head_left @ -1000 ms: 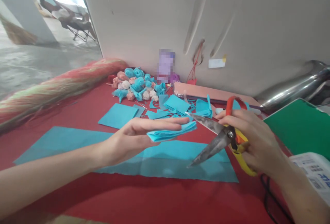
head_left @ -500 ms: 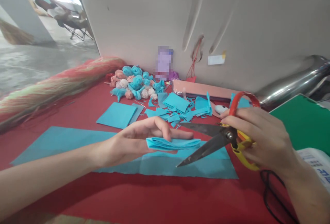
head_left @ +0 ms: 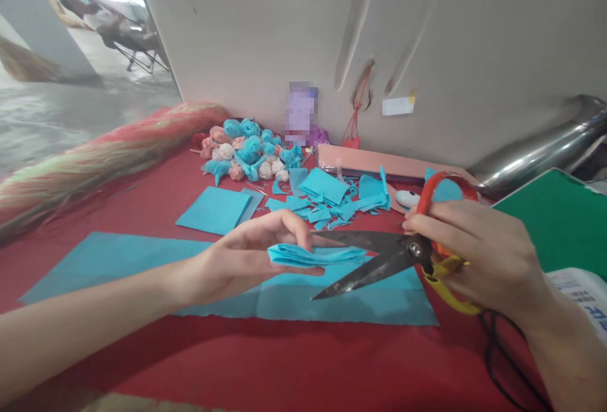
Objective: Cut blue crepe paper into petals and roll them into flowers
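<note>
Scissors (head_left: 379, 259) in right hand (head_left: 478, 260), blades parted around folded blue paper (head_left: 315, 255). Left hand (head_left: 246, 259) pinches its left end (long axis left-right).

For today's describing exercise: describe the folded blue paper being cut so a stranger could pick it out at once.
Start at the red table and the long blue sheet lying on it. Above that sheet, the left hand pinches a small folded blue paper wad between the open scissors blades. Unlike the flat pieces nearby, it is layered and held aloft.
</note>
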Motion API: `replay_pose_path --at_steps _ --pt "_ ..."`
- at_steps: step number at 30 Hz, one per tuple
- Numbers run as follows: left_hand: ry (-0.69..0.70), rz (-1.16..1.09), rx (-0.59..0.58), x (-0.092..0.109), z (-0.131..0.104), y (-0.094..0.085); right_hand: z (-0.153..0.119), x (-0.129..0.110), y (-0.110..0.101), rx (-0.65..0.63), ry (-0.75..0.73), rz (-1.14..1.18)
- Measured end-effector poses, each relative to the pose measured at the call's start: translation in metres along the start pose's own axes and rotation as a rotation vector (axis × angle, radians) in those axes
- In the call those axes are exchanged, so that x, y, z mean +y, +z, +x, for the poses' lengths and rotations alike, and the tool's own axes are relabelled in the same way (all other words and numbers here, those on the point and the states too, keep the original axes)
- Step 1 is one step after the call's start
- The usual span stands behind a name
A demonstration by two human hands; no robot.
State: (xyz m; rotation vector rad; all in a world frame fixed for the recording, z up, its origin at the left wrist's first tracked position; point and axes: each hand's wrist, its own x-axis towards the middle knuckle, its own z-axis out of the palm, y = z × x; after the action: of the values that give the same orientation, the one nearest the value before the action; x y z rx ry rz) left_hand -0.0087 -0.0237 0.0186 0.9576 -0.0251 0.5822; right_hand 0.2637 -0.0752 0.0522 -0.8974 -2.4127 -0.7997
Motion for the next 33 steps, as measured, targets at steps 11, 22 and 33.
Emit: replay_pose_path --at_steps 11,22,33 --pt "0.010 0.009 0.027 -0.0009 -0.0003 -0.0046 0.0008 -0.0002 -0.0021 0.003 -0.015 -0.004" --pt "-0.015 0.112 0.075 -0.0034 -0.0029 -0.0089 -0.0001 -0.0002 -0.0021 0.016 -0.015 -0.023" --pt "-0.024 0.091 0.024 -0.0039 -0.0014 -0.0083 0.0001 -0.0022 -0.0038 0.058 -0.011 -0.070"
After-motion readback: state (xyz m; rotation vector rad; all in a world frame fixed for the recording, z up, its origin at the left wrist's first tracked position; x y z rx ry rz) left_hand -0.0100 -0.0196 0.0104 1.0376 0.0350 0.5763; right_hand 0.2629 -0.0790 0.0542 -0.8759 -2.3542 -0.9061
